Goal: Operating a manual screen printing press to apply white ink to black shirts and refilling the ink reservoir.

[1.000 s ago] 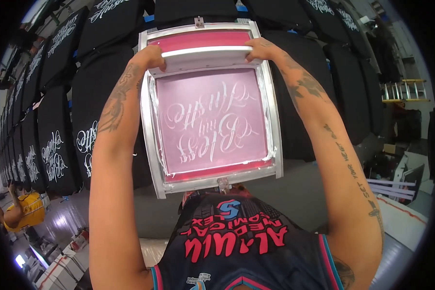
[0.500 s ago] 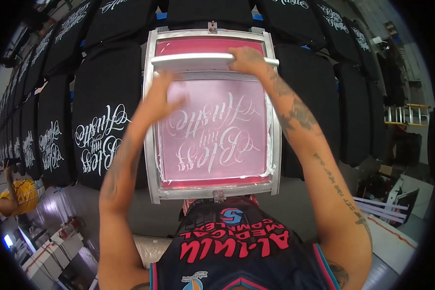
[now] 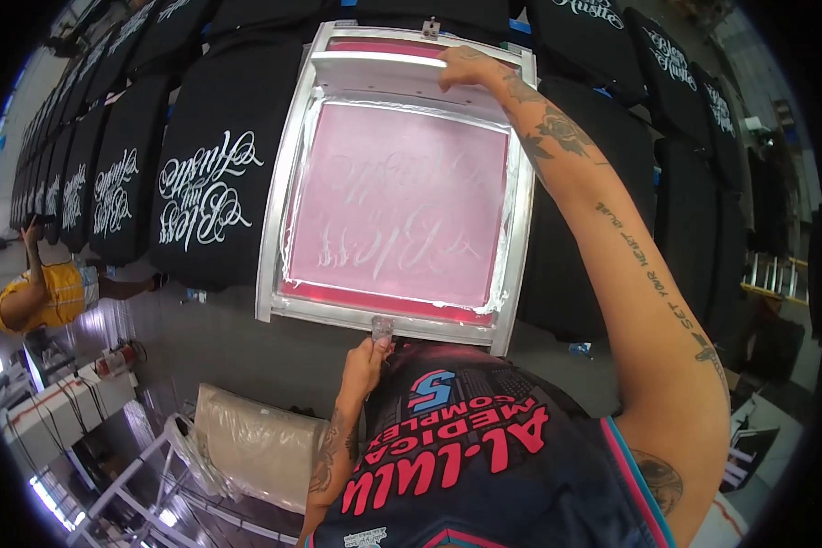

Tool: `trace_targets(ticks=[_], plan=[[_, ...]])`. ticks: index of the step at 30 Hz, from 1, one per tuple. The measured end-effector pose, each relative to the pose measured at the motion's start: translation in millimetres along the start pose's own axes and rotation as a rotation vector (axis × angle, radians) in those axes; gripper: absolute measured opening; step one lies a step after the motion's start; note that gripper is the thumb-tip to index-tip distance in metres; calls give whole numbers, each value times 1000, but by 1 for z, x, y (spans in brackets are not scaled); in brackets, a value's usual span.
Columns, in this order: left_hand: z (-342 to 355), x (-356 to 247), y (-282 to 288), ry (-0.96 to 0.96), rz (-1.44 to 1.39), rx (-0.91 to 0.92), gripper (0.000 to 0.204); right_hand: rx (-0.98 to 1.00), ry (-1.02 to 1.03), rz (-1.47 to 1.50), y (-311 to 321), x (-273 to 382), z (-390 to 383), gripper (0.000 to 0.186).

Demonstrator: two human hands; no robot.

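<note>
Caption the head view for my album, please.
Right hand on the silver bar, left hand at the metal clip, framed pink screen between them.

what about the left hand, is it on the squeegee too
No, the left hand is at the small bracket on the frame's near edge, while the right hand grips the squeegee.

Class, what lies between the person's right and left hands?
In the head view, between the right hand and left hand lie part of the metal bar, the pink mesh and the near frame rail.
</note>
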State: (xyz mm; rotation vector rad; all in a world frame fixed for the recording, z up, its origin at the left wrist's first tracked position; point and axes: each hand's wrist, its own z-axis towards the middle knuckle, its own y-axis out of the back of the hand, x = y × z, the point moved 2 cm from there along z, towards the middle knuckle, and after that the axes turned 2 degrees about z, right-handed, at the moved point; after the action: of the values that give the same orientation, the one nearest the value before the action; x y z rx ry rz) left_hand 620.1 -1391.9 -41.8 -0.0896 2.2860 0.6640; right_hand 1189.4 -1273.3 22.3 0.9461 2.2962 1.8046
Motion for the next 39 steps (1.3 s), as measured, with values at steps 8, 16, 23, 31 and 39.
trace_targets(ticks=[8,16,23,31,39], plan=[[-1,36,-17,-12,-200,94,49,-132,-59,-36,-43,35,-55,52],[30,35,10,-306,-58,360,52,-129,-64,-30,-126,113,-184,40],[37,39,17,-329,-44,498,50,-367,-4,-97,-208,261,-352,33],[42,-10,81,-356,481,612,43,-226,-369,147,-162,218,-323,34],[116,46,217,-285,412,-597,52,-380,-666,950,-117,74,-318,40]])
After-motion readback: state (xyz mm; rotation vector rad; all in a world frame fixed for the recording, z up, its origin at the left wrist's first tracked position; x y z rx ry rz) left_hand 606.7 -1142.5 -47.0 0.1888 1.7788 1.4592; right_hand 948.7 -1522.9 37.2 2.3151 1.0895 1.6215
